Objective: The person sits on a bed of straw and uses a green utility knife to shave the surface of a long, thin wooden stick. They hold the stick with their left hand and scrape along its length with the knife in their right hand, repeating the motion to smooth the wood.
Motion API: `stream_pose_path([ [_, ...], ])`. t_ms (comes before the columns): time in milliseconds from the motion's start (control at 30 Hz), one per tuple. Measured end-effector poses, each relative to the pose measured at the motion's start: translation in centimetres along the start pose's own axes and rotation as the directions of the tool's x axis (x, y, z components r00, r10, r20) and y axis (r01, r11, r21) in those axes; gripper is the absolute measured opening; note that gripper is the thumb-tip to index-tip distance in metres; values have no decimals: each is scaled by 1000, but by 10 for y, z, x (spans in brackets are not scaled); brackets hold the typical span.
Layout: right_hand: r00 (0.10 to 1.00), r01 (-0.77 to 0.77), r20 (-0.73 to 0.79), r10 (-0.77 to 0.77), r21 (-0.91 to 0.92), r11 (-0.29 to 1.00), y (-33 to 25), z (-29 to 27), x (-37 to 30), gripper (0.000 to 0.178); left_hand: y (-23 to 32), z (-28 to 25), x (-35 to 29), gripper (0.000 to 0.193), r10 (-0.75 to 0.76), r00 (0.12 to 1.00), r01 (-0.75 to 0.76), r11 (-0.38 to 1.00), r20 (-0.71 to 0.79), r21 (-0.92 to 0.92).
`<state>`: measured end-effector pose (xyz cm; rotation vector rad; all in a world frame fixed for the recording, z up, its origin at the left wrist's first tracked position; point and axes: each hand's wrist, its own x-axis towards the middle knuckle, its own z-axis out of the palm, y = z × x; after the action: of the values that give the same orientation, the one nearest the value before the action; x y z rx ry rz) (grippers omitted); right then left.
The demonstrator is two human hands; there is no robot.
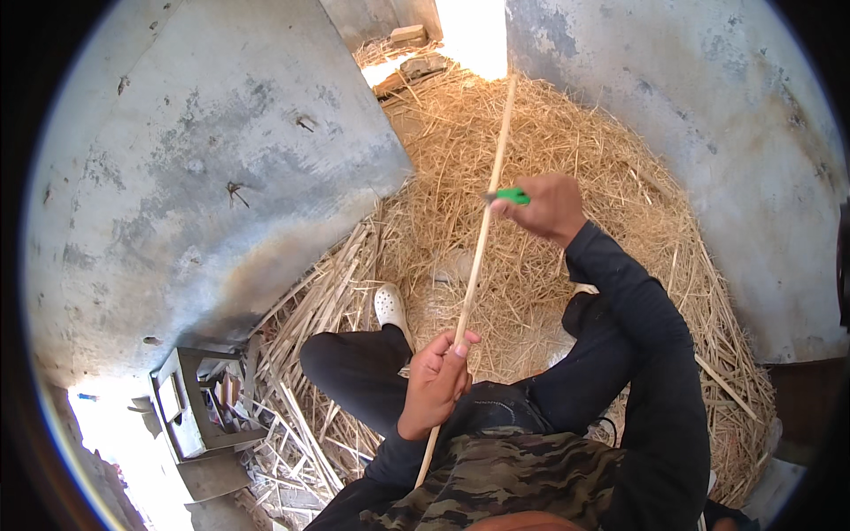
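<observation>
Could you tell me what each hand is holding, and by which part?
Left hand grips the stick near its lower end; right hand holds a knife by its green handle, against the stick.

sleeves: long, black | top: camouflage | trousers: black | shoe [390, 305]: white clog

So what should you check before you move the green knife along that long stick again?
1. Left hand grips the stick: ok.
2. Right hand holds the green knife firmly: ok.
3. Blade meets the stick: looks so, ok.
4. Left-hand fingers well apart from the blade: ok.
5. Which way the blade's edge faces: cannot tell.
6. Stick's far end lies over the straw, clear of the walls: ok.
</observation>
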<state>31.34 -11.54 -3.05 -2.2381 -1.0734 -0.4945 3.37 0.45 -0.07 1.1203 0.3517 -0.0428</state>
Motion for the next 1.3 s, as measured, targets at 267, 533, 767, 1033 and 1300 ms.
stream_pose_path([
  [267, 970, 240, -43, -240, 1, 971, -14, 4, -17, 70, 0, 2, -9, 26, -15, 1000, 15, 1000, 1, -24],
  [533, 974, -178, -174, 145, -194, 965, 82, -13, 24, 72, -11, 8, -34, 25, -100, 994, 100, 995, 33, 29],
  [767, 761, -645, -212, 613, -145, 750, 171, -51, 18, 75, -24, -2, -66, 24, -179, 983, 173, 976, 37, 133],
  [1033, 993, 121, -15, -120, 161, 979, -24, -14, -21, 73, -6, -8, -7, 31, 51, 993, -37, 991, -104, 130],
  [1300, 999, -1, 51, -2, 56, 998, -17, -8, -12, 71, 8, 7, 5, 30, 52, 998, -51, 999, -39, 14],
])
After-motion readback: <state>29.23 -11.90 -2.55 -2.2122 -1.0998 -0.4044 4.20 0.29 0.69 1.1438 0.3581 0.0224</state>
